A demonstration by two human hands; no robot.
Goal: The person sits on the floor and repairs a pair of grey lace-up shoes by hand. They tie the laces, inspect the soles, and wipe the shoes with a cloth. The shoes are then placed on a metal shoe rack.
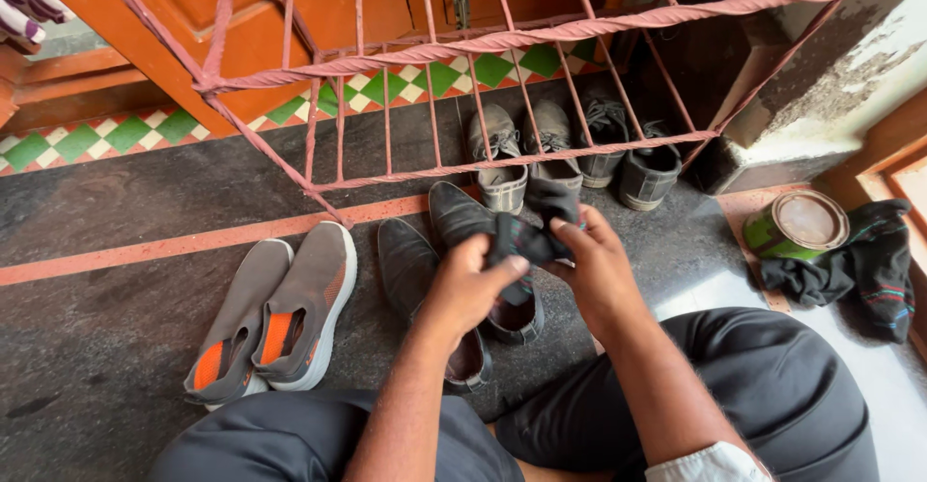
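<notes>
Dark sock [529,241] pinched between left hand [470,289] and right hand [597,268], above the black leather shoes [415,269]. Left of those shoes: grey-orange slip-ons [275,313]. Behind: pink metal rack [502,96] over two worn pairs; right: green tin [798,224].

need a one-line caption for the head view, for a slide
Both hands, left hand and right hand, grip a dark sock above black leather shoes, grey slip-ons alongside.

A dark sock [526,241] with faint red flecks sits above black leather shoes [454,279], grey slip-ons [275,313] with orange insoles lie at nine o'clock, a green tin [794,226] and dark socks [859,265] striped red and teal at three, green-and-white checked tiles [116,136] bordered in red at eleven.
</notes>
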